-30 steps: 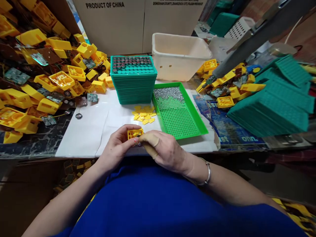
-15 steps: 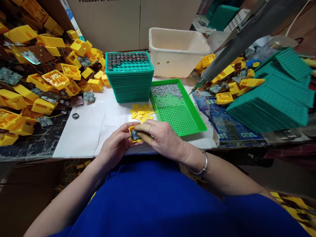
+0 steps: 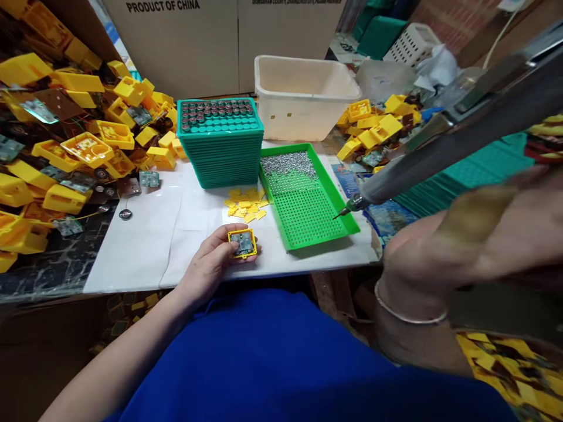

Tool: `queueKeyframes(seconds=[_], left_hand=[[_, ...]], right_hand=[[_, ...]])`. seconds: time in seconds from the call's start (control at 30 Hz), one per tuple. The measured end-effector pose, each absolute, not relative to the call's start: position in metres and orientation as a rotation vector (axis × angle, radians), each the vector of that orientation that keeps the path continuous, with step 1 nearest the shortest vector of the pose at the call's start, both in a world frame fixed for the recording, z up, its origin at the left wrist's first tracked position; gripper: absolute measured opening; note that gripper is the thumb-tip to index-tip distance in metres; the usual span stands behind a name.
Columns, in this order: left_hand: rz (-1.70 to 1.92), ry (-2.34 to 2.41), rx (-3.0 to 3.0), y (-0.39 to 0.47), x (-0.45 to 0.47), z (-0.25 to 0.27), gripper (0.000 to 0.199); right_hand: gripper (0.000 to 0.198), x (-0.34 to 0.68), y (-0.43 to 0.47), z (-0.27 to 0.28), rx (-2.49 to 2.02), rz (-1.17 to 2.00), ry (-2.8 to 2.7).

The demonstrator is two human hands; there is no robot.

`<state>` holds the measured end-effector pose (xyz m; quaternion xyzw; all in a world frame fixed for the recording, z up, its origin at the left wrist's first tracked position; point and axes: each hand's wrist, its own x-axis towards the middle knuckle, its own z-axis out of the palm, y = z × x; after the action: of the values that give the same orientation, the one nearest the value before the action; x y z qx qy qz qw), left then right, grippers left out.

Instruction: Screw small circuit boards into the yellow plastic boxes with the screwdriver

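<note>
My left hand (image 3: 215, 252) is closed around a small square yellow plastic case (image 3: 243, 243) with a circuit board inside, thumb at its left edge. The board faces up, just over the table's front edge. Far to the right, my right hand (image 3: 457, 234) is raised and smeared by motion, with a tan cover on a finger and a bracelet at the wrist. Close above it slants a powered screwdriver (image 3: 396, 170), its bit over the green tray (image 3: 323, 234). Whether the right fingers touch the tool cannot be made out.
Small screws (image 3: 290, 164) fill the far end of the tray. Flat yellow pieces (image 3: 246, 205) lie left of it. Behind stand stacked teal trays (image 3: 220, 158) and a whitish bin (image 3: 303, 111). Yellow casings (image 3: 83, 143) with boards and wires are heaped at left.
My right hand has left the yellow case and swung far to the right. The screwdriver now hangs lower, its bit over the tray. My left hand still holds the case, its board now uncovered.
</note>
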<state>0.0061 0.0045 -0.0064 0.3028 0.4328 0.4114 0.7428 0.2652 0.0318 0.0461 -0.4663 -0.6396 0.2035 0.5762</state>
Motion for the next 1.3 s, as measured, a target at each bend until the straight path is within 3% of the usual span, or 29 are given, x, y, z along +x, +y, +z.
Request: queueKeyframes(seconds=[0.13,0.3,0.53,0.9,1.3], left_hand=[[0.853,0.94,0.65,0.013,0.019,-0.006,0.037],[0.812,0.946,0.647,0.025,0.04,-0.006,0.036],[0.792,0.948,0.62,0.029,0.043,-0.007,0.034],[0.766,0.955,0.612,0.028,0.042,-0.007,0.034],[0.786,0.974,0.615,0.029,0.044,-0.005,0.037]], right_hand=[[0.016,0.289,0.061,0.054,-0.772,0.515,-1.212],[0.028,0.281,0.096,0.061,-0.795,0.769,-1.341],[0.046,0.252,0.145,0.036,-0.956,0.735,-1.331],[0.048,0.253,0.163,0.009,-1.0,0.644,-1.296],[0.051,0.25,0.16,0.017,-1.008,0.632,-1.284]])
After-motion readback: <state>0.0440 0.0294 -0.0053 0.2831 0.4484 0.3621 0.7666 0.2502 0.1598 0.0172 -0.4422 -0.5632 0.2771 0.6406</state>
